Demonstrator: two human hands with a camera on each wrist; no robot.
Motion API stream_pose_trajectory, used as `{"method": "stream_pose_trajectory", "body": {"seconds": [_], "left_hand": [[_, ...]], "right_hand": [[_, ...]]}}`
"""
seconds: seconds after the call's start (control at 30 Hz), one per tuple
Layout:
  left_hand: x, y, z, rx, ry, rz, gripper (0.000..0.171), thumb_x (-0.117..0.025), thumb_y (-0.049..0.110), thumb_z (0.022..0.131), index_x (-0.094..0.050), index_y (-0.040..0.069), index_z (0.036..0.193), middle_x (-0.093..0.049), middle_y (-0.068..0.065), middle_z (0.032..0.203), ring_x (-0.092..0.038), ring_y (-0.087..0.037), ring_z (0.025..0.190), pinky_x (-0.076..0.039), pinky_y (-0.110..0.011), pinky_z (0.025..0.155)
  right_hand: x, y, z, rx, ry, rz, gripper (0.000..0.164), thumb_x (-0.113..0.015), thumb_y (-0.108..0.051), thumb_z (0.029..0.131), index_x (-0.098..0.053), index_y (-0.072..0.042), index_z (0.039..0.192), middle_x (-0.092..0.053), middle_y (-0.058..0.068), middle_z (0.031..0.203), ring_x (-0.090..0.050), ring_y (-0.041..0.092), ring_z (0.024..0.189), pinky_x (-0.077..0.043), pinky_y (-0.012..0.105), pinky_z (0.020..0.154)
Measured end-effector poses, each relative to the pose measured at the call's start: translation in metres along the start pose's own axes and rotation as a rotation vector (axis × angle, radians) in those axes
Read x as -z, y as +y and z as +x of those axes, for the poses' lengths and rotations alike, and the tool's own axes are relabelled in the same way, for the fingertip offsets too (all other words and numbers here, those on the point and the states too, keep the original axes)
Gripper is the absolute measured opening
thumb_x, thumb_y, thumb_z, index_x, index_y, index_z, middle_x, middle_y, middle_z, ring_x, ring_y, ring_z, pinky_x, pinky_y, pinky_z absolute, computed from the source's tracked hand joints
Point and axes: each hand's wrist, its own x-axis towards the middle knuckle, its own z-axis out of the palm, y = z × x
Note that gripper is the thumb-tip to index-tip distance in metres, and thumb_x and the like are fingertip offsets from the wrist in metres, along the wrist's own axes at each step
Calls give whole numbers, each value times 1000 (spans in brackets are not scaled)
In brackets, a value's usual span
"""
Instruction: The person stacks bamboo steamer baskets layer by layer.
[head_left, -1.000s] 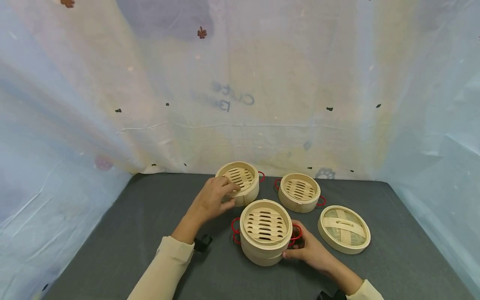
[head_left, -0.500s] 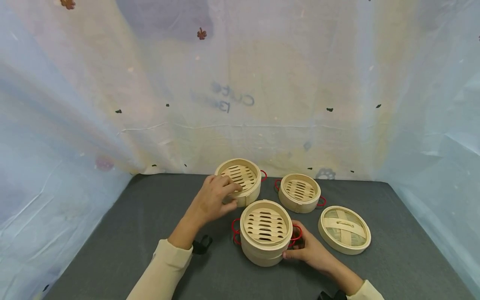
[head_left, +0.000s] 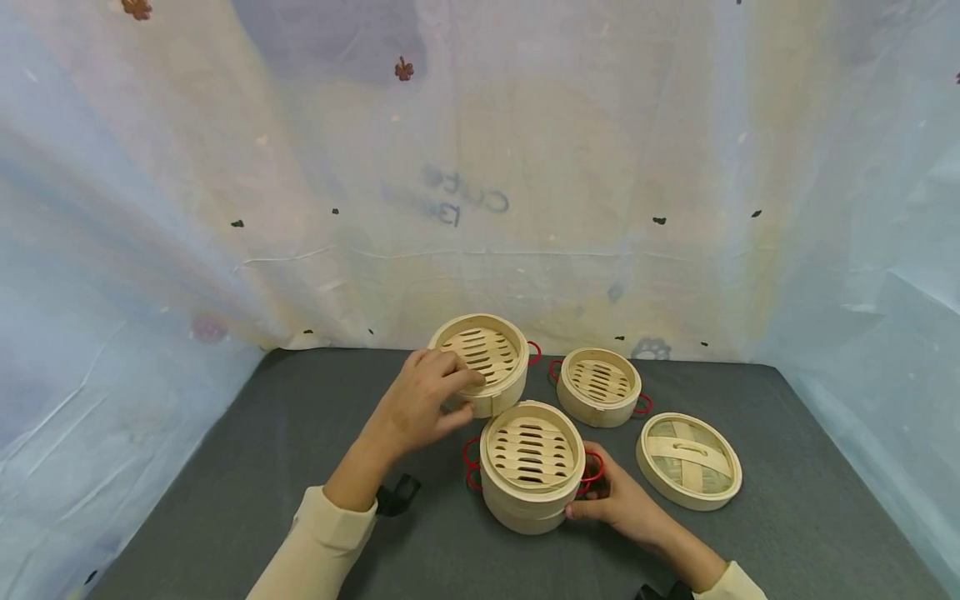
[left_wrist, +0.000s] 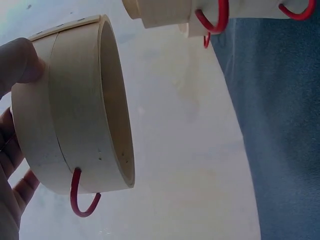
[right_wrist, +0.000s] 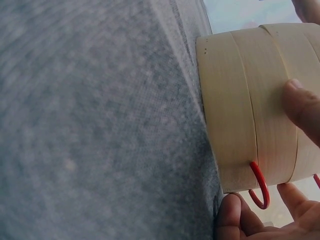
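My left hand (head_left: 423, 392) grips the near left side of a bamboo steamer basket (head_left: 508, 393) with a slatted floor and red loop handles. In the left wrist view that steamer basket (left_wrist: 82, 115) is off the table, its hollow underside in sight and my thumb (left_wrist: 25, 60) on its wall. In front of it stands a stack of bamboo steamer baskets (head_left: 525, 508), red handles on both sides. My right hand (head_left: 618, 504) holds this stack at its right side. The right wrist view has the thumb (right_wrist: 302, 107) against the stack's wall and fingers (right_wrist: 230, 217) near a red handle.
A smaller bamboo steamer basket (head_left: 598, 385) with red handles sits behind the stack, to the right. Right of it lies a woven bamboo lid (head_left: 690, 460). The dark grey table (head_left: 247, 467) ends at a pale hanging sheet (head_left: 480, 275).
The steamer basket in my left hand has risen and shifted slightly to the right, looking larger. The right hand and the stack stay where they were.
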Motion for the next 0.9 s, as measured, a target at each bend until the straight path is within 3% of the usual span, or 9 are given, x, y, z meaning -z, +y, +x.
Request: {"method": "stream_pose_trajectory", "body": {"seconds": [0.3, 0.9], "left_hand": [[6, 9, 1, -87, 40, -8, 25, -75, 15, 74, -71, 21, 98, -56, 4, 84, -53, -14, 76, -46, -38, 78], [5, 23, -1, -194, 65, -52, 28, -75, 14, 71, -68, 19, 98, -56, 3, 88, -54, -14, 79, -47, -37, 77]], "right_hand": [[0, 0, 0, 0, -4, 7, 87, -79, -14, 78, -26, -14, 147, -52, 17, 128, -58, 18, 101, -49, 27, 77], [0, 0, 0, -6, 8, -12, 86, -80, -16, 77, -28, -14, 145, -53, 17, 126, -58, 19, 100, -48, 26, 75]]}}
